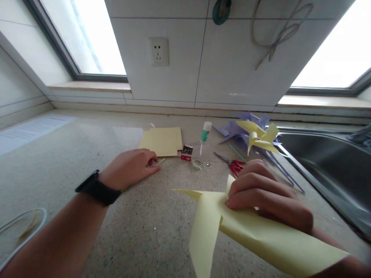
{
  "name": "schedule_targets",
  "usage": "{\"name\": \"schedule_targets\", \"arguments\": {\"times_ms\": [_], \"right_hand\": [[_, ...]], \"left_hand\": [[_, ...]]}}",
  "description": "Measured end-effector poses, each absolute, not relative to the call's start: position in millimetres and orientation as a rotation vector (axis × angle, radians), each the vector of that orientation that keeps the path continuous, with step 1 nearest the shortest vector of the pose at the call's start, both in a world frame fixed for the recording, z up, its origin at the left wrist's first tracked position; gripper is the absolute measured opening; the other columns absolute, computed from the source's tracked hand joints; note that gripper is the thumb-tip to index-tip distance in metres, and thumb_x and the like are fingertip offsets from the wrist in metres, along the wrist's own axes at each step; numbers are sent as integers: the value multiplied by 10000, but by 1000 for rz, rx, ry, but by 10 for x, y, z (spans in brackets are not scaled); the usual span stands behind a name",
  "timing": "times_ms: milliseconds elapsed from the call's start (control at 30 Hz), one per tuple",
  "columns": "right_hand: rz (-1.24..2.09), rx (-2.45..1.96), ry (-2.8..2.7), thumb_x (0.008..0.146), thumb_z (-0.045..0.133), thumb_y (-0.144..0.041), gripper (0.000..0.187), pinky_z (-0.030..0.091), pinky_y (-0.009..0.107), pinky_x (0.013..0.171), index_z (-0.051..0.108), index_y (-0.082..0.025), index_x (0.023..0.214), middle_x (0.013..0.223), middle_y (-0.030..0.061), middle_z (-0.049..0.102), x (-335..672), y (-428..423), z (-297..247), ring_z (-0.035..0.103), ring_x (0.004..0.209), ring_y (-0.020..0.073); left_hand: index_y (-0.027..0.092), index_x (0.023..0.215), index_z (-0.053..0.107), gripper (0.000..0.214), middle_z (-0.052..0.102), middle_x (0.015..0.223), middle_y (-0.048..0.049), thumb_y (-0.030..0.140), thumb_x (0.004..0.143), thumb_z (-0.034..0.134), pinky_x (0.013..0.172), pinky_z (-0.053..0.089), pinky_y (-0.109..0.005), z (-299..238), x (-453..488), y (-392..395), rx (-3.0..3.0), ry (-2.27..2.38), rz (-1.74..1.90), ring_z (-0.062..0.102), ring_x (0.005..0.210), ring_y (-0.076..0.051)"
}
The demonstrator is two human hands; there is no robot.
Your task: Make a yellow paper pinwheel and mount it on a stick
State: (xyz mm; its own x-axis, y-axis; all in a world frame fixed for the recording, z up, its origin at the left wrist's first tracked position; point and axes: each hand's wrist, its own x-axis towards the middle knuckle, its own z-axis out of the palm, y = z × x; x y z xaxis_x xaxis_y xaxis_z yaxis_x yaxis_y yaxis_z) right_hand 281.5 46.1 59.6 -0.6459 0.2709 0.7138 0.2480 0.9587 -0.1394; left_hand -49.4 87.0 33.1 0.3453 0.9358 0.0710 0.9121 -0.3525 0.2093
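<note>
My right hand (261, 189) grips a large pale yellow paper pinwheel (210, 216) at its middle, with fingertips pressed on the folded centre. One blade hangs toward the counter's front, and another runs along under the hand to the right. My left hand (135, 166) rests low over the counter, fingers curled round a thin pale stick (160, 161) whose tip sticks out past the fingertips. Just beyond it lies a stack of yellow paper squares (160, 141). A small red box of pins (187, 152) is right of the stack.
A tape roll (197, 164), a glue stick (205, 132) and red-handled scissors (232, 162) lie mid-counter. Behind my right hand are a yellow pinwheel (259, 137) and purple pinwheels (239, 129) with sticks. A steel sink (327, 154) is at right, a white cable (43, 216) at left.
</note>
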Motion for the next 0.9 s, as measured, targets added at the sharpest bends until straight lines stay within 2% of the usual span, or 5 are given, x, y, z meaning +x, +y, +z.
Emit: {"name": "schedule_targets", "arguments": {"times_ms": [200, 400, 533, 767, 900], "right_hand": [[123, -380, -2320, 1003, 507, -215, 190, 462, 379, 641, 680, -214, 925, 784, 32, 699, 2801, 421, 572, 619, 690, 178], [219, -368, -2291, 1014, 501, -228, 200, 496, 369, 668, 685, -201, 941, 795, 44, 696, 2749, 357, 595, 618, 720, 183], [329, -388, -2265, 995, 577, -254, 146, 518, 342, 680, 690, -191, 929, 794, 45, 692, 2700, 287, 597, 613, 731, 169], [486, -386, -2149, 968, 632, -329, 204, 512, 319, 652, 699, -169, 862, 756, 47, 688, 2669, 232, 599, 609, 703, 154], [464, -392, -2114, 938, 672, -329, 149, 527, 327, 677, 693, -188, 894, 771, 36, 701, 2702, 218, 615, 628, 718, 158]], "left_hand": [[205, 928, 782, 237, 767, 898, -85, 344, 890, 593, 741, 469, -356, 338, -469, 879, 2365, 1677, 318, 677, 816, -244], [186, 1016, 733, 303, 739, 786, -34, 429, 948, 564, 603, 518, -245, 352, -252, 749, 2201, 1454, 541, 665, 672, -150], [190, 997, 728, 235, 692, 708, -5, 398, 908, 665, 571, 556, -222, 385, -49, 576, 1795, 1164, 751, 657, 623, -132], [219, 911, 757, 91, 635, 696, 28, 267, 898, 680, 498, 502, -153, 504, 225, 374, 1584, 895, 799, 559, 555, -77], [252, 933, 763, 90, 644, 772, 18, 219, 889, 691, 572, 489, -171, 542, 294, 334, 1787, 820, 843, 572, 662, -94]]}}
